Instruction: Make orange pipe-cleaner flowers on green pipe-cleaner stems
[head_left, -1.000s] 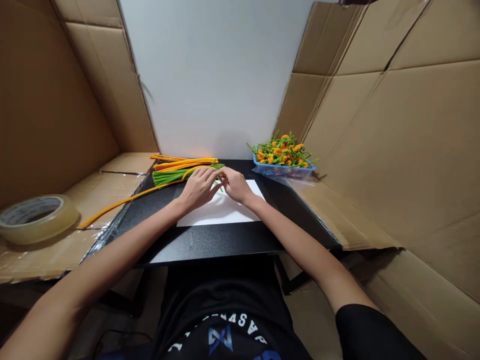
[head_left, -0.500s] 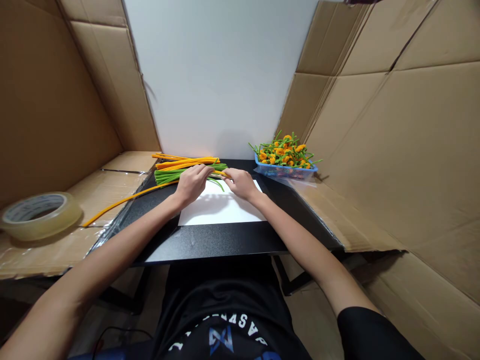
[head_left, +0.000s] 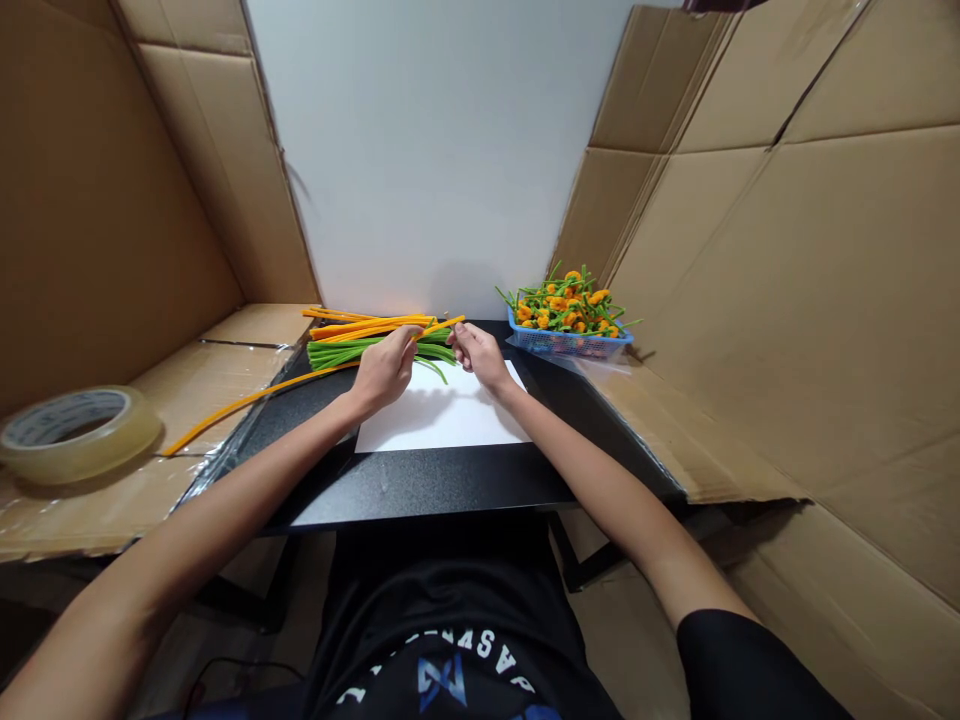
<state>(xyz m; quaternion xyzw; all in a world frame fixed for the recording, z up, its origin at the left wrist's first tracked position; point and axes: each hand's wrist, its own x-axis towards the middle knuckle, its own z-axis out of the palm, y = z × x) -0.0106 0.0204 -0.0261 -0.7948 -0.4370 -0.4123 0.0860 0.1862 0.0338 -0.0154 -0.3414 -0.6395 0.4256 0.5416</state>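
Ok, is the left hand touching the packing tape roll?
No, the tape roll lies on the cardboard at far left, while the left hand holds an orange pipe cleaner.

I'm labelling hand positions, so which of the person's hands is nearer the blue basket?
Right. The right hand is to the left of the blue basket, apart from it; the left hand is farther left, with the right hand between it and the basket.

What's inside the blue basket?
Orange flower-like pieces with green stems, heaped above the rim of the blue basket. What lies beneath this top layer is covered.
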